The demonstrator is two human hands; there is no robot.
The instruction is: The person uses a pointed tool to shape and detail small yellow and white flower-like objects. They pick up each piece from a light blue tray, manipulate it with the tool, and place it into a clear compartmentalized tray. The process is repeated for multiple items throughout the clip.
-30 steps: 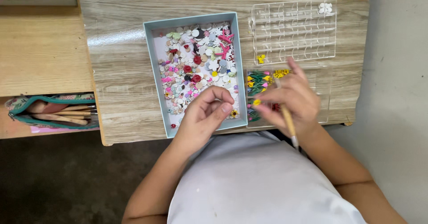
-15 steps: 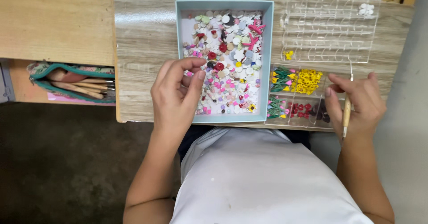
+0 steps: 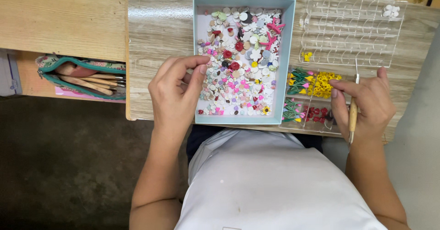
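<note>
The left hand (image 3: 176, 92) pinches thumb and forefinger together over the left wall of the pale blue tray (image 3: 288, 60); whether a piece sits between them I cannot tell. The right hand (image 3: 366, 104) closes around a wooden-handled tool (image 3: 353, 111) beside the clear divided box (image 3: 311, 97). The tray holds loose small charms (image 3: 238, 69), pink, white and red. The box holds yellow flowers (image 3: 323, 83) and red pieces. Both sit near the table's front edge (image 3: 137, 118); bare tabletop lies left.
</note>
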